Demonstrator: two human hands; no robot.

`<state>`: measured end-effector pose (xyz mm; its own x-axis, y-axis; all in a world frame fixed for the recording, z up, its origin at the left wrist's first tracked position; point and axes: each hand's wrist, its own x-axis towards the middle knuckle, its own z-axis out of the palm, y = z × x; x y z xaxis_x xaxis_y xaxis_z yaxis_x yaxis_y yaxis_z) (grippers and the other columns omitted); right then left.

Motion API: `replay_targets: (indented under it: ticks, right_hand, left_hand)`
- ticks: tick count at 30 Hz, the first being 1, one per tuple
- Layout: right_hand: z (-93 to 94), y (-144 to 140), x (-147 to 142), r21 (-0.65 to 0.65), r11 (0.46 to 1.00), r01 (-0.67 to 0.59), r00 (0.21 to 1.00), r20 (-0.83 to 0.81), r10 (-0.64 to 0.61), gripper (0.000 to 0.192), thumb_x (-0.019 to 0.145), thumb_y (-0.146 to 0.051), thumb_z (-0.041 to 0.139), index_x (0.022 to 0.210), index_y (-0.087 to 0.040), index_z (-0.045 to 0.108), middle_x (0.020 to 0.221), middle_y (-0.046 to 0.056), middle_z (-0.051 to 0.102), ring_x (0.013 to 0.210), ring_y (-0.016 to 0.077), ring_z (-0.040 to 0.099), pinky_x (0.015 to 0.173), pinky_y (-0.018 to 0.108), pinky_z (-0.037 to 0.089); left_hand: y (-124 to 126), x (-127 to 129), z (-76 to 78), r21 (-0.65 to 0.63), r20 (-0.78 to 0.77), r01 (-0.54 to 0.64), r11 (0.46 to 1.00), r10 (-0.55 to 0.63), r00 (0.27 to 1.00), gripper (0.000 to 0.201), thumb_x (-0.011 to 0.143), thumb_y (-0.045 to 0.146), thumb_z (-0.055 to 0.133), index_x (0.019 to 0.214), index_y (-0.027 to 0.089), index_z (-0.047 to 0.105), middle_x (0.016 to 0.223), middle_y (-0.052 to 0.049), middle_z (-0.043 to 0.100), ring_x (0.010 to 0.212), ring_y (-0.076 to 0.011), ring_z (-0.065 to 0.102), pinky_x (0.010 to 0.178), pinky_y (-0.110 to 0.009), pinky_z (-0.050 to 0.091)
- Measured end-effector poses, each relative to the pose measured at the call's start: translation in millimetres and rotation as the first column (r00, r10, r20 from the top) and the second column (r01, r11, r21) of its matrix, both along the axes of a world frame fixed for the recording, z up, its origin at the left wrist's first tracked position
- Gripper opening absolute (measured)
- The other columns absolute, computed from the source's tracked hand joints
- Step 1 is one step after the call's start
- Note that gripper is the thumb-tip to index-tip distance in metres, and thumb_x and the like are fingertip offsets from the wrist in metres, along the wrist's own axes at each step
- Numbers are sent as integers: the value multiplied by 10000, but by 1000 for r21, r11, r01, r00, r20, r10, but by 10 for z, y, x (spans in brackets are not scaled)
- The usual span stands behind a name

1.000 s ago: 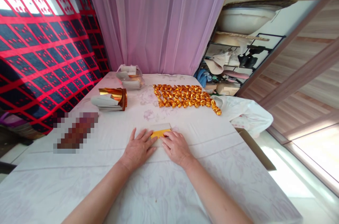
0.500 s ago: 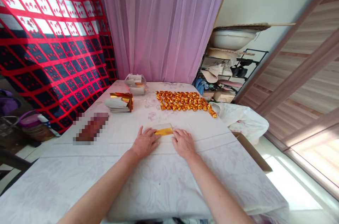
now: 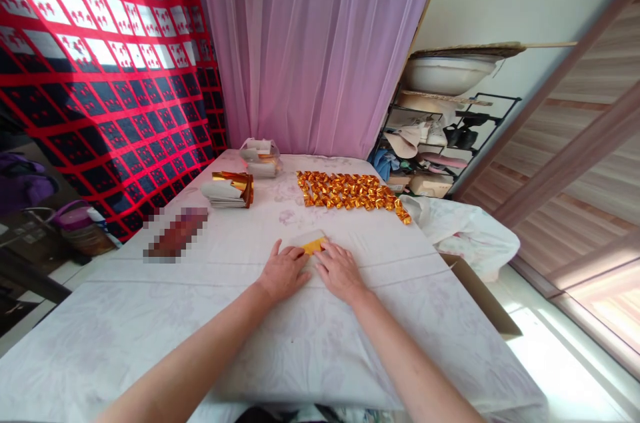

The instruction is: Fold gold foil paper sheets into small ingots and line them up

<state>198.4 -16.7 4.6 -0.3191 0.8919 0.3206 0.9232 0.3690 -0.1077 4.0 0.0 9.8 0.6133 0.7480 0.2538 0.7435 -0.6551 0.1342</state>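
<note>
As both lie flat, left hand [image 3: 286,271] & right hand [image 3: 341,269] press gold paper [image 3: 313,245].

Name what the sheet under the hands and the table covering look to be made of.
Sheet: seemingly thin paper with shiny gold foil on one face and a pale margin; it lies creased flat under the left hand and right hand. Table covering: likely matte white cloth with a faint floral print and fold lines.

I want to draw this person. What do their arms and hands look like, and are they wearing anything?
Both forearms are bare, with no sleeves in view. The left hand and right hand wear no gloves, and no rings, watch or bracelet show.
</note>
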Motion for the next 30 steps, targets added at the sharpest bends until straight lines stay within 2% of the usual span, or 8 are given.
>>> replay_targets:
  ticks: [3,7,12,19,23,27,30]
  right_hand:
    - [15,88,85,-25,999,-27,1000,-12,27,305,915,-234,576,1206,-241,671,1274,89,648,1179,236,574,962,388,448]
    - [-4,206,181,-42,997,-68,997,-38,67,296,914,-204,570,1188,-239,676,1266,77,657,1178,226,576,966,386,448]
    - [-55,269,207,-30,995,-100,989,-109,96,283,916,-190,559,1169,-226,680,1251,87,657,1182,240,568,966,413,444]
    - [-66,249,190,38,993,-111,982,-152,116,277,906,-167,554,1153,-220,668,1227,94,658,1165,258,561,935,421,444]
    - [-45,218,120,81,977,-199,965,-156,210,261,906,-150,568,1139,-220,662,1150,81,676,1066,232,585,888,393,443]
    - [-32,232,27,37,978,-204,965,-163,207,113,903,-192,626,983,-234,693,1004,52,692,911,204,594,774,359,440]
    - [-40,266,-14,49,981,-189,965,-176,194,24,885,-209,670,882,-224,688,921,35,681,850,195,580,743,349,424]
  left_hand:
    - [30,35,39,-9,3,9,1000,-9,1000,308,932,347,544,1193,231,657,1207,-79,689,1119,-263,618,1113,-566,279]
    - [177,-52,114,-19,2,85,996,-85,996,218,940,267,532,1081,276,699,1099,-16,733,990,-182,663,1069,-457,331]
    - [357,-122,94,14,23,135,991,-136,990,203,961,320,531,988,266,725,983,-20,747,896,-169,662,970,-400,379]
    - [360,-84,10,100,32,163,981,-167,985,268,1009,326,458,986,237,711,902,-26,733,850,-171,640,1008,-429,369]
    - [348,-60,1,202,1,156,967,-159,987,289,1026,264,416,953,211,690,848,-12,721,799,-158,632,1001,-420,390]
    - [357,-38,3,180,30,126,976,-133,991,301,1025,258,411,907,213,684,805,-8,709,765,-149,629,986,-417,408]
    - [364,-35,3,148,57,109,983,-118,991,301,1024,265,414,909,212,686,795,-6,706,754,-147,630,976,-411,413]
